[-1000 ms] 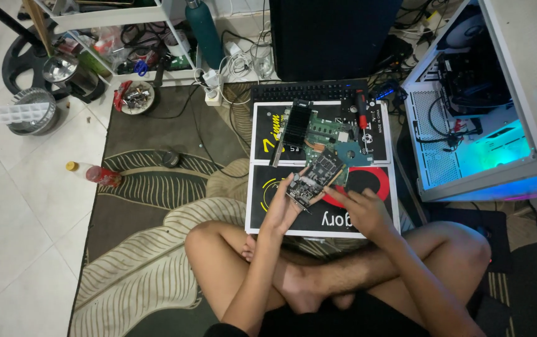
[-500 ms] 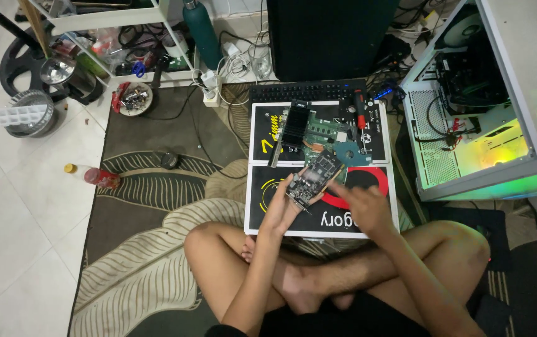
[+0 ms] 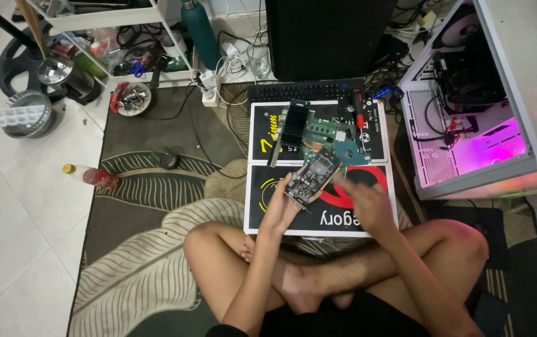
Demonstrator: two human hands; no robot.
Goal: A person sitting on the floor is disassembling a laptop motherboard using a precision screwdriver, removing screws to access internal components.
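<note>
the small dark circuit board (image 3: 310, 179) sits tilted in the left hand (image 3: 283, 203), whose fingers are clamped along its lower left edge and hold it up above the black printed box (image 3: 318, 221) that lies flat on the rug. the right hand (image 3: 363, 201) hovers just beside the board's right edge, fingers loosely spread and holding nothing, its fingertips close to the board though i cannot tell whether they touch it. behind the board, on a second black box (image 3: 268, 125), lie a black heatsink (image 3: 295, 123), a green board (image 3: 328, 134) with a blue part, and a red-handled screwdriver (image 3: 359, 107), with a black keyboard (image 3: 309, 90) just past them. the person sits cross-legged on a dark leaf-patterned rug (image 3: 156, 187) over pale floor tiles. to the right stands an open white computer case (image 3: 481, 125) glowing pink inside; a black tower (image 3: 331, 37) stands at the top. a green bottle (image 3: 198, 28), a white shelf (image 3: 112, 19) and a small red bottle (image 3: 93, 177) lie to the left. both forearms reach forward from the lap, the left wrist bent upward under the board.
</note>
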